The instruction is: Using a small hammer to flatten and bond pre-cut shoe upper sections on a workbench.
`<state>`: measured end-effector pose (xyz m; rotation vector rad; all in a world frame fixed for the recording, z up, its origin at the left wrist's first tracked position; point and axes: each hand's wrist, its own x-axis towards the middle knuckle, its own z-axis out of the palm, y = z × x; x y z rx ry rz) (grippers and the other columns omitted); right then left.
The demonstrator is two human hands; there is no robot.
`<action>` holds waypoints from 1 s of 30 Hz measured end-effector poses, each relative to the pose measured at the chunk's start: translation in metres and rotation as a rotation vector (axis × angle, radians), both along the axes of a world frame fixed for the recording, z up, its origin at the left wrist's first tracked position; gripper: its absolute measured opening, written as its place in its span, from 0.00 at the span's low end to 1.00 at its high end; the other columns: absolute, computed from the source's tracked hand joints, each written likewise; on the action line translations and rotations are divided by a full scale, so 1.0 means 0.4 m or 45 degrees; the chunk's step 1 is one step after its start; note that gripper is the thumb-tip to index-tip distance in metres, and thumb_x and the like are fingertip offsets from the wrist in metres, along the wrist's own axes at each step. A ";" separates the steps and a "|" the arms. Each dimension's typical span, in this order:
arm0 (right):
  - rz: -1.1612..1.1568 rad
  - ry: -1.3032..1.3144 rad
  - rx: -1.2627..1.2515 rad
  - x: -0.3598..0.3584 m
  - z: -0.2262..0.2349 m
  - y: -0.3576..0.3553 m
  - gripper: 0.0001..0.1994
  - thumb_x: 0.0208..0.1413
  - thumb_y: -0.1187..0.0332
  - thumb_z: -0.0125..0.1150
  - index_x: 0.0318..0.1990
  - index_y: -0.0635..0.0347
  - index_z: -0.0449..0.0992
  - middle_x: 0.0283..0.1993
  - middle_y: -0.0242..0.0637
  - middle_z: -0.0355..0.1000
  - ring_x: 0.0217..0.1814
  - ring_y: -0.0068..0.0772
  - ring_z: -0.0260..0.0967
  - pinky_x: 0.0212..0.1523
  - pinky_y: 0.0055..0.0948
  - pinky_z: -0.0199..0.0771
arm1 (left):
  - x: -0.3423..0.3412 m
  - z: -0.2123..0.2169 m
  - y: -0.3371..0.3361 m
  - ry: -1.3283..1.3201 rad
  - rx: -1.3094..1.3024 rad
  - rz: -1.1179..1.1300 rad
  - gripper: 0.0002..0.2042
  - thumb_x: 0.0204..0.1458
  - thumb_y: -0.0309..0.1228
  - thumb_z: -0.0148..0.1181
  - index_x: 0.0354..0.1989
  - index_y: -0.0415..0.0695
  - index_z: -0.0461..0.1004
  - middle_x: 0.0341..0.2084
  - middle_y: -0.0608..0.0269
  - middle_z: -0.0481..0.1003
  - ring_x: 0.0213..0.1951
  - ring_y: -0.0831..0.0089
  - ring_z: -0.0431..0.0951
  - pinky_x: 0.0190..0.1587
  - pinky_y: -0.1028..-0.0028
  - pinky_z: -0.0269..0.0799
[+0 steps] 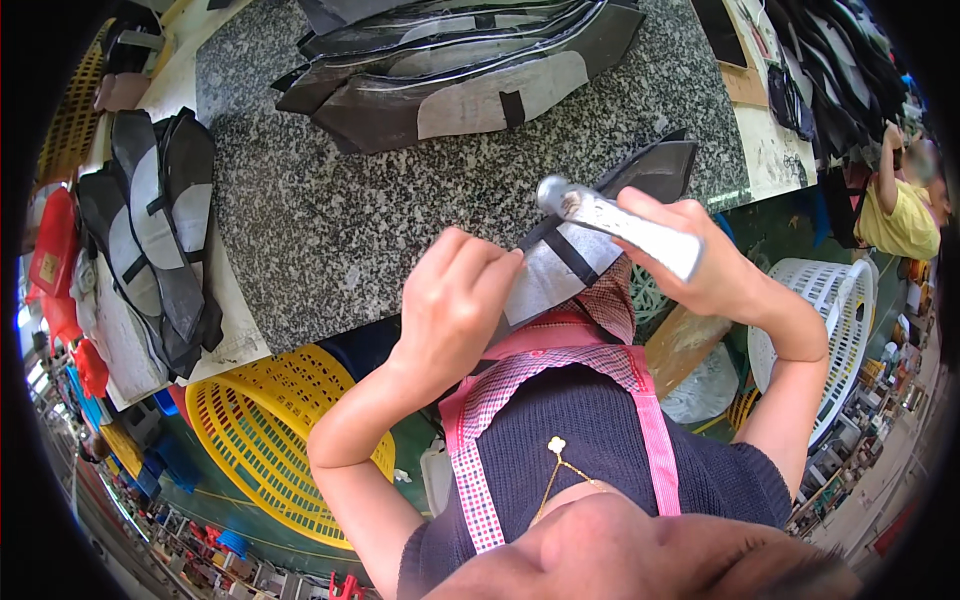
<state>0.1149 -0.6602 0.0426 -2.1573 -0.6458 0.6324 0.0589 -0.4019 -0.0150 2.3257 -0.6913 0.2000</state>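
Note:
My right hand (700,265) is closed around a hammer, its bright metal head (630,222) tilted just above a curved black and grey panel (545,280). A short black strip (570,257) crosses the panel's grey part. My left hand (450,305) pinches the panel's upper edge near its left end, fingers bent and pressed together. The panel lies along the near edge of the speckled stone slab (300,220), and its dark far end sticks out beyond the hammer. The hammer's handle is hidden by my right hand.
A pile of similar panels (480,95) lies at the slab's far side, another pile (160,235) at its left. Below the bench stand a yellow basket (285,440) and a white basket (815,340). At far right, a person in a yellow top (900,215) is near hanging dark pieces.

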 end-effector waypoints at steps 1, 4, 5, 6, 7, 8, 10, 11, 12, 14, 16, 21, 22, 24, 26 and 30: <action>0.007 0.007 0.006 -0.004 0.007 0.004 0.10 0.55 0.72 0.60 0.42 0.65 0.69 0.25 0.53 0.71 0.31 0.60 0.74 0.28 0.43 0.72 | -0.010 -0.001 -0.001 -0.049 0.053 -0.021 0.13 0.41 0.20 0.68 0.38 0.38 0.79 0.28 0.61 0.74 0.31 0.64 0.75 0.30 0.68 0.73; 0.070 0.101 0.253 -0.012 0.030 0.016 0.13 0.51 0.73 0.63 0.44 0.63 0.71 0.29 0.51 0.74 0.32 0.57 0.77 0.29 0.41 0.74 | -0.021 -0.001 0.002 -0.029 0.082 -0.049 0.16 0.39 0.22 0.60 0.40 0.35 0.78 0.30 0.57 0.73 0.33 0.63 0.74 0.33 0.68 0.73; 0.203 0.008 0.040 -0.023 0.000 0.013 0.15 0.51 0.74 0.62 0.47 0.63 0.72 0.30 0.49 0.74 0.33 0.56 0.77 0.30 0.40 0.75 | -0.018 0.001 0.001 -0.036 0.083 -0.049 0.15 0.39 0.22 0.60 0.39 0.35 0.78 0.30 0.57 0.72 0.33 0.62 0.74 0.33 0.68 0.73; 0.180 -0.042 -0.001 -0.021 0.000 0.014 0.15 0.51 0.76 0.61 0.48 0.62 0.72 0.29 0.47 0.73 0.32 0.54 0.77 0.29 0.38 0.75 | -0.014 -0.001 -0.001 -0.041 0.082 -0.056 0.15 0.39 0.22 0.60 0.39 0.35 0.78 0.30 0.57 0.72 0.33 0.62 0.74 0.33 0.68 0.73; 0.164 -0.094 -0.044 -0.014 -0.001 0.017 0.16 0.51 0.77 0.61 0.49 0.62 0.72 0.27 0.46 0.72 0.31 0.52 0.78 0.29 0.36 0.75 | -0.011 -0.010 -0.003 -0.013 0.048 -0.047 0.15 0.39 0.22 0.60 0.39 0.35 0.77 0.31 0.57 0.72 0.33 0.62 0.74 0.34 0.68 0.74; 0.052 -0.134 0.018 -0.008 0.002 0.005 0.15 0.54 0.77 0.60 0.50 0.64 0.73 0.27 0.45 0.73 0.30 0.46 0.78 0.28 0.35 0.75 | -0.006 -0.016 -0.006 0.014 0.013 -0.039 0.15 0.40 0.22 0.60 0.40 0.35 0.77 0.32 0.57 0.72 0.34 0.62 0.74 0.34 0.69 0.74; -0.259 -0.126 0.044 -0.011 0.027 -0.027 0.12 0.61 0.76 0.57 0.52 0.70 0.74 0.28 0.42 0.75 0.27 0.28 0.75 0.28 0.30 0.72 | 0.007 -0.019 -0.038 -0.014 -0.018 0.002 0.13 0.41 0.21 0.62 0.38 0.37 0.77 0.31 0.58 0.73 0.33 0.62 0.75 0.33 0.68 0.75; -0.311 -0.432 0.183 -0.017 -0.018 -0.045 0.12 0.65 0.73 0.55 0.51 0.73 0.74 0.28 0.39 0.76 0.27 0.19 0.70 0.27 0.29 0.71 | 0.017 -0.021 -0.064 -0.039 -0.047 0.041 0.11 0.42 0.20 0.64 0.36 0.38 0.77 0.30 0.59 0.74 0.31 0.62 0.76 0.32 0.68 0.75; -0.365 -0.299 0.131 -0.034 -0.008 -0.066 0.11 0.63 0.75 0.56 0.50 0.71 0.73 0.27 0.42 0.75 0.26 0.27 0.73 0.28 0.30 0.71 | 0.029 -0.019 -0.089 -0.030 -0.048 0.053 0.10 0.44 0.21 0.64 0.37 0.39 0.77 0.30 0.58 0.74 0.33 0.62 0.76 0.34 0.67 0.76; -0.297 -0.244 0.048 -0.040 0.027 -0.058 0.11 0.58 0.77 0.58 0.48 0.68 0.70 0.26 0.49 0.74 0.28 0.47 0.75 0.28 0.35 0.71 | 0.067 -0.024 -0.130 -0.083 -0.019 0.087 0.09 0.44 0.23 0.63 0.35 0.40 0.78 0.28 0.60 0.74 0.34 0.62 0.75 0.34 0.70 0.75; -0.151 -0.160 -0.229 -0.035 0.018 -0.047 0.13 0.54 0.75 0.58 0.46 0.64 0.67 0.27 0.59 0.71 0.37 0.69 0.69 0.30 0.46 0.71 | 0.091 0.003 -0.139 0.001 0.018 0.149 0.07 0.43 0.26 0.65 0.32 0.41 0.80 0.26 0.62 0.75 0.35 0.63 0.74 0.36 0.69 0.74; -0.288 -0.031 -0.280 -0.004 0.034 -0.048 0.14 0.58 0.73 0.59 0.51 0.67 0.70 0.35 0.56 0.72 0.35 0.52 0.71 0.35 0.40 0.70 | 0.105 0.025 -0.081 0.151 -0.026 0.015 0.06 0.41 0.25 0.68 0.30 0.42 0.82 0.25 0.64 0.76 0.35 0.63 0.73 0.37 0.67 0.73; -0.178 -0.428 -0.080 -0.006 0.037 -0.053 0.12 0.57 0.73 0.55 0.47 0.66 0.67 0.30 0.57 0.71 0.33 0.64 0.72 0.29 0.44 0.71 | 0.095 0.024 -0.084 0.152 -0.025 0.011 0.06 0.41 0.25 0.68 0.30 0.42 0.82 0.25 0.64 0.76 0.35 0.63 0.73 0.37 0.67 0.73; -0.172 -0.394 -0.010 -0.027 0.044 -0.054 0.12 0.57 0.73 0.55 0.47 0.66 0.67 0.30 0.57 0.71 0.33 0.63 0.72 0.29 0.43 0.71 | 0.079 0.022 -0.090 -0.014 0.106 -0.051 0.10 0.40 0.24 0.64 0.34 0.40 0.81 0.29 0.63 0.75 0.37 0.63 0.73 0.38 0.67 0.72; -0.061 -0.263 0.067 -0.032 0.047 -0.046 0.12 0.56 0.76 0.55 0.47 0.66 0.67 0.29 0.55 0.70 0.31 0.62 0.73 0.29 0.42 0.72 | 0.071 0.025 -0.093 -0.064 0.195 -0.081 0.12 0.40 0.24 0.62 0.36 0.38 0.80 0.31 0.62 0.75 0.38 0.63 0.73 0.39 0.67 0.71; -0.086 -0.180 -0.078 -0.005 0.043 -0.042 0.11 0.56 0.76 0.56 0.46 0.66 0.66 0.26 0.55 0.69 0.31 0.63 0.71 0.29 0.46 0.70 | 0.061 0.013 -0.096 -0.236 0.416 -0.141 0.15 0.41 0.26 0.59 0.40 0.36 0.77 0.34 0.59 0.73 0.41 0.63 0.72 0.40 0.67 0.70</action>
